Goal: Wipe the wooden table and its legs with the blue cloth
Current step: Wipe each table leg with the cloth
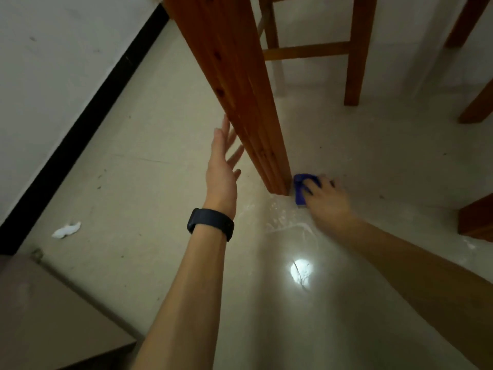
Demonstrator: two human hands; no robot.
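The right hand (328,201) grips the blue cloth (302,189), fingers curled over it, and holds it against the foot of the desk leg (240,89), right where the wood meets the floor (149,182). The left hand (221,169) is open with its fingers straight, on the far side of the leg from the right hand and higher up it. The fingertips lie at the leg's left face, but motion blur hides whether they actually touch the wood. A dark wristband (210,222) sits on that wrist.

The step in hand looks like wiping the bottom end of this leg. To do it well, the cloth should wrap round the corner of the leg so that two faces are cleaned in one pass, and the stroke should run along the grain. The foot is likely the dirtiest part, so the cloth should be pressed firmly there, yet kept off the floor, which shows a wet, streaked patch (282,222) just in front of the right hand. Laying the left hand flat on the wood would steady the leg against that push. The face toward the left hand probably needs its own pass.

Beyond the right hand stands another wooden frame (354,62), and a white scrap (66,230) lies well off to the left.
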